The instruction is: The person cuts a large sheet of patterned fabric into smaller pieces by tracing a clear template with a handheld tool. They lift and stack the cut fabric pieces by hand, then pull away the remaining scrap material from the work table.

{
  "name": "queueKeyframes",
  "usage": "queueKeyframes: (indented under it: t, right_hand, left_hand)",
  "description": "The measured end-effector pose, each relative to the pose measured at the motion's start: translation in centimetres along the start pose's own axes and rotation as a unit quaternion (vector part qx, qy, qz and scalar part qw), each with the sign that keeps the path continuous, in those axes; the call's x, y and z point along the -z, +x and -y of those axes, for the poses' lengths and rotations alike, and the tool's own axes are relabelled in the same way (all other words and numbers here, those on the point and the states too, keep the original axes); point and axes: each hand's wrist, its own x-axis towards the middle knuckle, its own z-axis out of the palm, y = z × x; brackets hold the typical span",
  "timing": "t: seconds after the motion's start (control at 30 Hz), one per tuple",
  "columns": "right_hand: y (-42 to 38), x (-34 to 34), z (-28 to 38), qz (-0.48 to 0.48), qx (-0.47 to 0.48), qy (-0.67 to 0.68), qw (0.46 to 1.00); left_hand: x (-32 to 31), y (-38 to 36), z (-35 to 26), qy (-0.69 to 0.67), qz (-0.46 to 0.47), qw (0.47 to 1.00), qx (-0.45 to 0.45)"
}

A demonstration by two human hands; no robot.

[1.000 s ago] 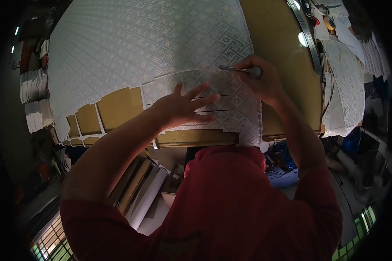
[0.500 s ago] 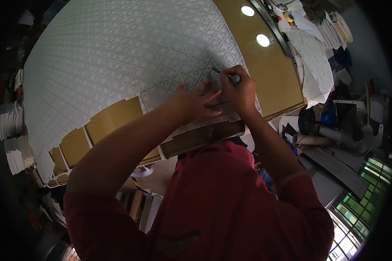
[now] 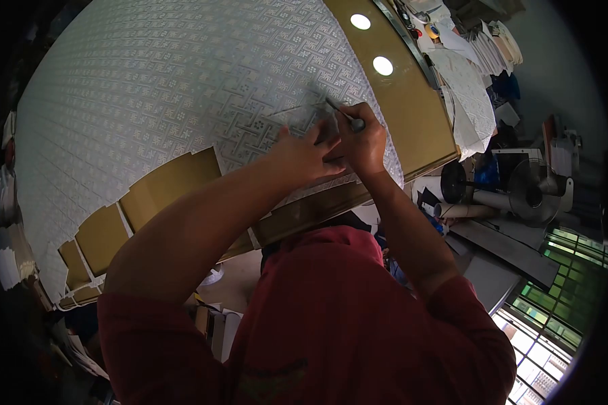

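Observation:
My right hand is closed around a slim, knife-like tool with a rounded grey handle end. Its dark narrow tip points up and left, close over the patterned silvery-white fabric. Left of that tip, a thin slanting line crosses the fabric's raised lattice pattern. Fingers spread, my left hand rests on the fabric just beside the right hand. The fabric's lower edge steps down in notches toward the left.
Under the fabric lies a tan board table, bare along its right side. Papers and pattern sheets pile up at the right, near a long metal ruler. A fan stands lower right, and paper stacks line the left.
The whole view has shifted slightly left. The tool's tip has tilted more upright, and a slanting line on the fabric now shows left of it. My left hand stays spread on the fabric.

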Motion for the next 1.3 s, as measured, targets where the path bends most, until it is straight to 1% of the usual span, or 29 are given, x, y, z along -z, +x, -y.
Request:
queueKeyframes:
  t: [0.03, 0.07, 0.13, 0.17, 0.23, 0.27, 0.33, 0.37, 0.43, 0.5, 0.57, 0.63, 0.67, 0.73, 0.77, 0.83, 0.9, 0.97, 1.03, 1.07, 1.17, 1.2, 1.23, 1.27, 1.3]
  right_hand:
    - [0.1, 0.3, 0.1, 0.018, -0.02, 0.005, 1.0]
    - [0.3, 0.5, -0.3, 0.021, -0.018, 0.005, 1.0]
    - [1.4, 0.9, -1.5, 0.041, 0.067, 0.025, 0.997]
    - [2.3, 1.3, -2.1, 0.045, 0.071, 0.03, 0.996]
    - [4.7, 2.5, -2.6, 0.175, 0.045, 0.061, 0.982]
    - [6.5, 3.1, -2.8, 0.181, 0.046, 0.071, 0.98]
    - [10.6, 4.1, -2.7, 0.367, 0.107, 0.07, 0.921]
    - [12.2, 3.9, -2.8, 0.369, 0.107, 0.079, 0.92]
    - [14.6, 3.2, -2.7, 0.48, 0.102, 0.084, 0.867]
    - [15.4, 3.7, -1.5, 0.504, 0.107, 0.081, 0.853]
    - [16.1, 1.7, -0.9, 0.534, 0.121, 0.084, 0.832]
    - [15.7, -0.7, -1.0, 0.536, 0.199, 0.109, 0.813]
    - [15.6, -2.7, -0.3, 0.552, 0.241, 0.143, 0.785]
    - [13.5, -6.6, 3.0, 0.559, 0.252, 0.152, 0.775]
    - [12.6, -8.0, 4.3, 0.56, 0.261, 0.149, 0.772]
    - [11.7, -9.7, 6.0, 0.577, 0.268, 0.148, 0.758]
    - [11.3, -10.9, 6.3, 0.594, 0.278, 0.14, 0.742]
    - [11.3, -11.4, 5.1, 0.598, 0.237, 0.191, 0.742]
    - [11.5, -11.1, 4.5, 0.598, 0.238, 0.201, 0.738]
    - [11.7, -11.0, 4.4, 0.593, 0.234, 0.211, 0.741]
    - [12.4, -11.6, 4.6, 0.617, 0.227, 0.226, 0.719]
    - [12.8, -11.8, 5.0, 0.621, 0.227, 0.225, 0.716]
    - [13.4, -11.9, 5.5, 0.633, 0.252, 0.199, 0.704]
    - [14.1, -12.2, 6.0, 0.645, 0.277, 0.172, 0.691]
    - [14.7, -12.7, 6.4, 0.648, 0.278, 0.17, 0.688]
  left_hand:
    - [0.0, 0.0, -0.1, 0.007, 0.0, 1.0, 0.001]
    - [-0.1, 0.1, -0.1, 0.006, -0.001, 1.0, 0.004]
    - [0.4, 0.1, -0.1, -0.039, 0.028, 0.999, 0.023]
    - [0.6, 0.0, -0.1, -0.038, 0.029, 0.998, 0.03]
    - [1.7, -0.6, -0.3, 0.04, 0.027, 0.999, -0.024]
    - [2.1, -0.6, -0.5, 0.04, 0.033, 0.999, -0.015]
    - [2.7, -0.2, -0.7, 0.024, 0.083, 0.996, -0.009]
    - [2.9, 0.0, -0.6, 0.025, 0.092, 0.995, -0.003]
    - [3.0, 0.2, -0.6, 0.0, 0.12, 0.993, 0.002]
    - [3.4, 0.3, -0.8, -0.017, 0.132, 0.991, 0.015]
    - [3.3, 0.3, -0.6, -0.037, 0.145, 0.988, 0.042]
    - [2.9, 0.4, -1.0, -0.072, 0.136, 0.987, 0.054]
    - [2.7, 0.5, -1.1, -0.077, 0.146, 0.984, 0.067]
    - [2.3, 0.6, -1.3, -0.096, 0.12, 0.984, 0.089]
    - [1.6, 0.6, -1.5, -0.099, 0.127, 0.982, 0.1]
    - [1.0, 0.3, -1.7, -0.169, 0.06, 0.969, 0.169]
    - [0.9, 0.5, -1.7, -0.2, 0.078, 0.958, 0.189]
    - [1.6, 0.6, -1.9, -0.233, 0.088, 0.947, 0.203]
    - [1.9, 0.6, -1.7, -0.219, 0.096, 0.953, 0.188]
    - [2.0, 0.7, -1.7, -0.22, 0.091, 0.951, 0.196]
    - [2.2, 0.5, -1.8, -0.213, 0.08, 0.956, 0.183]
    - [2.8, 0.5, -1.6, -0.171, 0.117, 0.967, 0.148]
    - [3.2, 0.5, -1.5, -0.129, 0.153, 0.973, 0.112]
    - [3.4, 0.5, -1.4, -0.131, 0.149, 0.973, 0.115]
    - [3.5, 0.5, -1.4, -0.113, 0.149, 0.976, 0.107]
